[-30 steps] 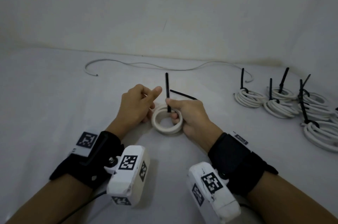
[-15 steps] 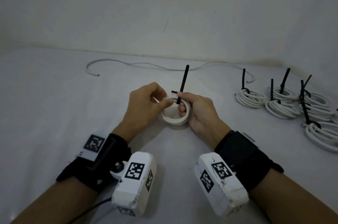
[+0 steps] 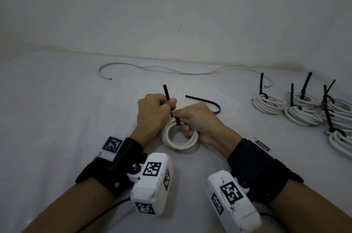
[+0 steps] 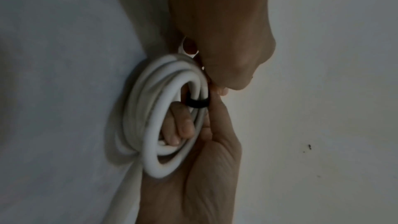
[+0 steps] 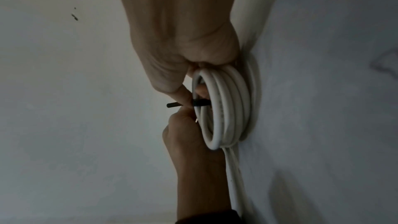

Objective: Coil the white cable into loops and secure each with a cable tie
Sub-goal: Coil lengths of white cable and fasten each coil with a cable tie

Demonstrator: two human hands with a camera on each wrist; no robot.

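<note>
White cable coil (image 3: pixel 180 136) pinched at its far rim by right hand (image 3: pixel 200 120), cable tie (image 3: pixel 167 97) tail standing up-left into left hand (image 3: pixel 152 112) pinch, pull axis away from coil.

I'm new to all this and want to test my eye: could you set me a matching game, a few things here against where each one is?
Things:
1. white coil
2. spare cable tie
3. loose cable
4. finished coils

Places:
A. stretched along the back, near the wall
B. grouped at the right, black tails sticking up
C. between both hands, a black tie round it
D. lying just behind the right hand

Pairs: 1-C, 2-D, 3-A, 4-B
</note>
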